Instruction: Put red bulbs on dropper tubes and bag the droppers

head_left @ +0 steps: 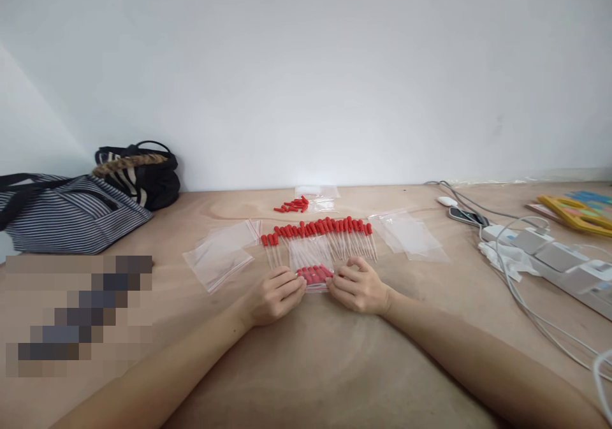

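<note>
Between my hands lies a clear zip-lock bag point(310, 250) with several red-bulbed droppers point(313, 275) inside, their bulbs toward me at the bag's near end. My left hand point(278, 295) pinches the bag's near left corner, fingers curled. At the near right corner, my right hand point(358, 287) grips the bag between thumb and fingers. Just beyond the bag, a row of loose droppers point(351, 228) lies with red bulbs pointing away from me. Part of that row is hidden behind the bag and my fingers.
Flat zip-lock bags lie to the left point(220, 250) and right point(411, 234). Loose red bulbs point(292, 205) and clear tubes point(322, 204) sit near the wall. A power strip point(568, 282) with cables stands right; a striped bag point(76, 215) and a black bag point(157, 174) stand left.
</note>
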Demonstrator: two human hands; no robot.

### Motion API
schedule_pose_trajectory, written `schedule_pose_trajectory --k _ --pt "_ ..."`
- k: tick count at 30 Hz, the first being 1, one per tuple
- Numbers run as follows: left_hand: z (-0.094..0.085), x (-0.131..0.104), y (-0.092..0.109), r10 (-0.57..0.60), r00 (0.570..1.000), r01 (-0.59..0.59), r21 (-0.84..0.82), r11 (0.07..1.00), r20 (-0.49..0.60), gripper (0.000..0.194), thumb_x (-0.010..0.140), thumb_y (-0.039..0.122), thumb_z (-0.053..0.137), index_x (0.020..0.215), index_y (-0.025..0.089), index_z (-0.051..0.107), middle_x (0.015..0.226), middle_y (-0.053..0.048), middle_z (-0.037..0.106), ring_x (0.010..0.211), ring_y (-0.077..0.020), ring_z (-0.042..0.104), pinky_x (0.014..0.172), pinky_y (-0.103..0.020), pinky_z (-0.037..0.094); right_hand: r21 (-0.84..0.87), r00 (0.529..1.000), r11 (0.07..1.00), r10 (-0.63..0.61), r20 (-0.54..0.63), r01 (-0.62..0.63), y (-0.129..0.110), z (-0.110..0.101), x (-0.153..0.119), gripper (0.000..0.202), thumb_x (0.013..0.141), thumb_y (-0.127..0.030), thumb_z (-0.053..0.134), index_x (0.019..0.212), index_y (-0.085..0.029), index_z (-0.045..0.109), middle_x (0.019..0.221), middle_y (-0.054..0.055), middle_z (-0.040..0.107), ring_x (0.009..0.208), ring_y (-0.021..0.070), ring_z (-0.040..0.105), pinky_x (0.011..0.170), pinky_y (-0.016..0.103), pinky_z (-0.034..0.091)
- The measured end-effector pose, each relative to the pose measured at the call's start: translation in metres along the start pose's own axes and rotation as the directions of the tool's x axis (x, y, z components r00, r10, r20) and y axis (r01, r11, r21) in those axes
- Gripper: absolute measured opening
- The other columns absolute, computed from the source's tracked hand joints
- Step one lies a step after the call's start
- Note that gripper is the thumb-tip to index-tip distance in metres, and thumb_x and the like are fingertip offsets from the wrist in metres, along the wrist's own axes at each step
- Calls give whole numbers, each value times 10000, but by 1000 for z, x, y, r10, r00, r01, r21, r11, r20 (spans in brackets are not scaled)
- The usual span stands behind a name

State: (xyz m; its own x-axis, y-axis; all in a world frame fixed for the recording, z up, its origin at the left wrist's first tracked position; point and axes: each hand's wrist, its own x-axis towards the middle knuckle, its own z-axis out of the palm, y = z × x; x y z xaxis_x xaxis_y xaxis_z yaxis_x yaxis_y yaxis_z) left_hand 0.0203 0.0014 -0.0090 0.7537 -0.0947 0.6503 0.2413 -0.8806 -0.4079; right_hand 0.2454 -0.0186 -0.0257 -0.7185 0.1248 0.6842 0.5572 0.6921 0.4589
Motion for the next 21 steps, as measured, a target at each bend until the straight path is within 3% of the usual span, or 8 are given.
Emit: schedule_pose_trajectory --k 4,10,16,21 --pt "5 6 1 -1 1000 1 10 1000 6 78 780 66 556 842 110 574 727 -42 663 651 -145 607 609 -291 505 11 998 998 -59 -23 59 -1 3 3 239 828 -86 439 624 -163 538 631 -23 545 634 84 452 653 290 288" --pt "9 9 2 8 1000 -8 9 1000 -15 101 792 39 520 779 128 566 674 -20 653 628 -135 603 594 -281 505 11 1000 1000 13 -18 -13 -4 3 8 159 817 -116 474 701 -163 573 609 -22 538 626 101 443 631 303 271" --pt "8 6 1 12 999 -13 -2 1000 -30 86 783 27 523 814 95 567 717 -59 658 648 -151 604 612 -304 512 50 1000 998 -29 -10 29 -7 6 16 247 818 -77 425 620 -152 553 592 -20 521 612 94 416 626 291 266" --pt "2 -3 -5 -90 995 88 -42 995 -38 113 781 69 555 884 112 573 767 -62 656 674 -159 594 594 -306 513 20 998 999 46 -52 -45 -3 6 9 156 794 -100 500 661 -148 564 557 -35 506 601 89 410 622 291 254"
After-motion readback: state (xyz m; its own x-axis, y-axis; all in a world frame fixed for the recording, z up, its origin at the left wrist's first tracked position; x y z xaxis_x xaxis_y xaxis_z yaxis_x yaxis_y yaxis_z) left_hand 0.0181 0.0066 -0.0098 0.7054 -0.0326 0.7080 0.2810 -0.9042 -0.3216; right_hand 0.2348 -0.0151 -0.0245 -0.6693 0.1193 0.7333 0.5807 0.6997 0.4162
